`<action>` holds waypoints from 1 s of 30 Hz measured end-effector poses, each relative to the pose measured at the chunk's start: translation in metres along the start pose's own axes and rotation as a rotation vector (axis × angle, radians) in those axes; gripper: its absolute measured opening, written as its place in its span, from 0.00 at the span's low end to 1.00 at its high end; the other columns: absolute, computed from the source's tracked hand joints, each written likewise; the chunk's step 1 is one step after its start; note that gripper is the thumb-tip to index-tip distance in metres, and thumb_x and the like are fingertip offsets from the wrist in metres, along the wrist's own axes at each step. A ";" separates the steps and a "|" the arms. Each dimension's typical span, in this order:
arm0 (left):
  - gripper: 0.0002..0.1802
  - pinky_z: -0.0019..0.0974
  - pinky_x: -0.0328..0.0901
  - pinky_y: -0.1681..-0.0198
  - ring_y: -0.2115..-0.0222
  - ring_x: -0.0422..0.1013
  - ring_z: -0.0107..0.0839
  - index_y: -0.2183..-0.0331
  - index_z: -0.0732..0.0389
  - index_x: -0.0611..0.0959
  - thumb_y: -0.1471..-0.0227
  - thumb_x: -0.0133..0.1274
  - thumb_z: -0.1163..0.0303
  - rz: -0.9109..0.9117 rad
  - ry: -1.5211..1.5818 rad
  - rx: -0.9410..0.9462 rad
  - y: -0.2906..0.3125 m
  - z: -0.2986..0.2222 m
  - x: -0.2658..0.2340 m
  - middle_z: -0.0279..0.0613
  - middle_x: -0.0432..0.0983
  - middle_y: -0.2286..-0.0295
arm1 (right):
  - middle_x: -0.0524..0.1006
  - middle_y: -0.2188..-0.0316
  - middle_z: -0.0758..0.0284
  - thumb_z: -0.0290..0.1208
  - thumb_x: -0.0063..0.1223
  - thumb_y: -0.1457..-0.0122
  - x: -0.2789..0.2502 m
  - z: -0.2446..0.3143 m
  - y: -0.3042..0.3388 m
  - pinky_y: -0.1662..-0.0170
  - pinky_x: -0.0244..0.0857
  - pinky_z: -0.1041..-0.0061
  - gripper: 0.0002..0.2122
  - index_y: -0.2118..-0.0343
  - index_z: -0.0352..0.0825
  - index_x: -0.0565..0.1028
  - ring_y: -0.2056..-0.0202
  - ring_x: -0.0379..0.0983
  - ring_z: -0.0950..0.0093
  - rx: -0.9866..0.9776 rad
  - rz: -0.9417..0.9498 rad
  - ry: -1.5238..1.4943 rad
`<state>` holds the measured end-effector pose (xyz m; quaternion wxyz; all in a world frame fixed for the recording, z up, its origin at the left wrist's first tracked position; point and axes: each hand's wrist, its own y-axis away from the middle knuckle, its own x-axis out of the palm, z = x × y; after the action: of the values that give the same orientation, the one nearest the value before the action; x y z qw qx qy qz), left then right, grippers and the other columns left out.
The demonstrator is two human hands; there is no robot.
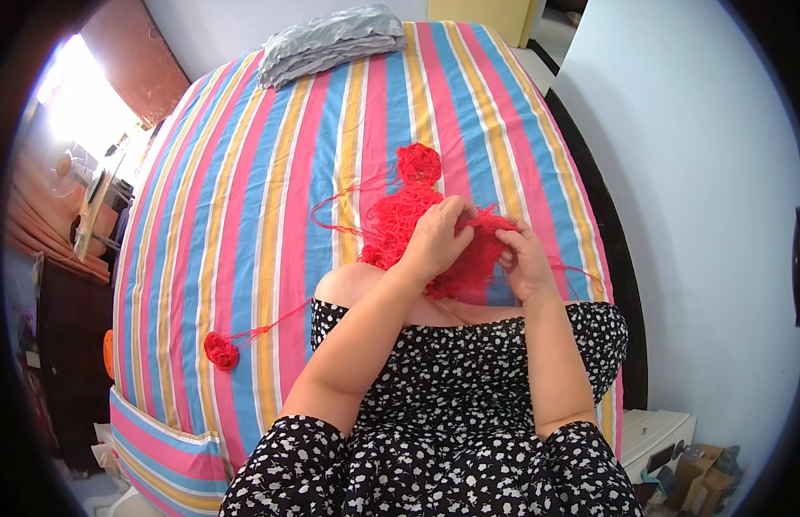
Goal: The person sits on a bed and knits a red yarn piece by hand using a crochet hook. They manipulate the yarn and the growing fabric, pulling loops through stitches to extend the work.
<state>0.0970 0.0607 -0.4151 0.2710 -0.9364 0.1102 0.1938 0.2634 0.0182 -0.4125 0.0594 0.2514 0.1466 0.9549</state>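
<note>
My left hand (pixel 441 234) and my right hand (pixel 526 258) pinch the upper edge of a piece of red netting (pixel 470 274), held up over my lap. The fingers of both hands are closed on it, a short stretch of the edge running between them. Beside my left hand lies a heap of loose, crinkled red yarn (pixel 388 222). Just beyond that heap rests a larger red yarn ball (pixel 419 164). A smaller red yarn ball (pixel 221 351) sits apart on the left, with a loose strand trailing from it toward my leg.
I sit on a bed with a striped pink, blue and yellow sheet (pixel 253 185). A folded grey-green quilt (pixel 331 43) lies at the far end, and a striped pillow (pixel 171 452) at the near left. A pale blue wall (pixel 701 189) stands on the right, near a white cabinet (pixel 656 435) and cardboard boxes (pixel 701 478).
</note>
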 end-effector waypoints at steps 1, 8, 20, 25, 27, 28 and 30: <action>0.09 0.34 0.64 0.68 0.72 0.70 0.39 0.71 0.64 0.72 0.61 0.49 0.80 -0.001 -0.004 0.032 0.000 0.000 -0.001 0.45 0.69 0.73 | 0.69 0.78 0.78 0.24 0.51 0.47 0.002 0.004 0.002 0.80 0.50 0.89 0.10 0.61 0.38 0.71 0.83 0.56 0.89 -0.086 -0.025 0.044; 0.10 0.34 0.64 0.69 0.72 0.69 0.39 0.72 0.64 0.71 0.63 0.49 0.83 -0.028 -0.077 0.154 -0.001 -0.002 -0.004 0.43 0.68 0.73 | 0.73 0.73 0.72 0.24 0.54 0.48 0.007 0.016 0.004 0.73 0.57 0.87 0.07 0.65 0.34 0.77 0.75 0.65 0.85 -0.552 0.006 0.678; 0.07 0.28 0.63 0.70 0.74 0.67 0.24 0.70 0.64 0.70 0.56 0.49 0.80 -0.018 0.138 -0.055 0.003 0.001 -0.003 0.39 0.69 0.76 | 0.73 0.74 0.70 0.24 0.56 0.53 0.026 0.011 0.013 0.75 0.59 0.82 0.05 0.72 0.33 0.75 0.78 0.64 0.81 -0.637 0.005 1.005; 0.06 0.26 0.62 0.70 0.74 0.65 0.21 0.70 0.64 0.69 0.55 0.46 0.81 0.009 0.202 -0.164 0.002 0.006 -0.001 0.37 0.68 0.75 | 0.71 0.74 0.71 0.20 0.52 0.54 0.027 0.013 0.012 0.76 0.57 0.83 0.03 0.76 0.33 0.71 0.78 0.63 0.82 -0.697 0.100 0.997; 0.06 0.25 0.61 0.69 0.73 0.65 0.21 0.71 0.63 0.68 0.55 0.45 0.81 -0.016 0.267 -0.197 0.002 0.009 -0.001 0.36 0.68 0.74 | 0.71 0.73 0.71 0.18 0.50 0.53 0.028 0.012 0.013 0.76 0.57 0.84 0.03 0.77 0.33 0.69 0.78 0.63 0.83 -0.722 0.205 0.932; 0.06 0.26 0.61 0.70 0.75 0.65 0.22 0.71 0.63 0.68 0.56 0.45 0.81 -0.082 0.322 -0.175 0.001 0.016 0.001 0.36 0.68 0.75 | 0.71 0.73 0.71 0.18 0.49 0.53 0.026 0.010 0.011 0.76 0.57 0.84 0.03 0.77 0.33 0.69 0.78 0.63 0.83 -0.658 0.237 0.745; 0.07 0.28 0.61 0.72 0.78 0.65 0.25 0.71 0.63 0.68 0.57 0.46 0.80 -0.215 0.431 -0.130 -0.003 0.033 0.007 0.37 0.68 0.78 | 0.71 0.72 0.71 0.17 0.48 0.53 0.019 0.005 0.006 0.75 0.58 0.86 0.04 0.76 0.34 0.69 0.77 0.64 0.83 -0.523 0.294 0.373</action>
<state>0.0939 0.0808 -0.4425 0.1996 -0.9779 0.0527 -0.0337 0.2489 0.0172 -0.3976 -0.0442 0.0674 -0.1323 0.9879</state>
